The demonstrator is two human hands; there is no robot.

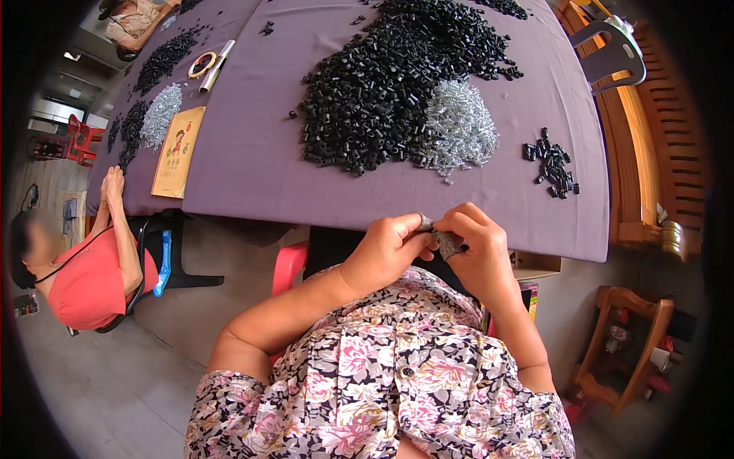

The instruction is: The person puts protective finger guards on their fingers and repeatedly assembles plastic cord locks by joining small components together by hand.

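Observation:
My left hand point(388, 249) and my right hand point(478, 241) meet in front of my body, just off the near table edge. Both have their fingers pinched together, the fingertips touching or nearly so. Grey finger covers point(449, 244) wrap some of the fingertips. Whatever lies between the fingers is hidden or too small to name. Beyond my hands, a big heap of short black tubular pieces point(367, 115) spreads over the purple tablecloth point(252, 145). Against its right side lies a pile of small clear or silvery pieces point(461, 126). A small cluster of black pieces point(554, 164) sits farther right.
At left, a co-worker in a red top point(95, 275) sits with hands at the table; another person point(138, 23) is at the far left. A yellow booklet point(177, 153), tape roll point(202, 65) and more piles lie there. A grey chair point(612, 53) and wooden stool point(623, 344) stand right.

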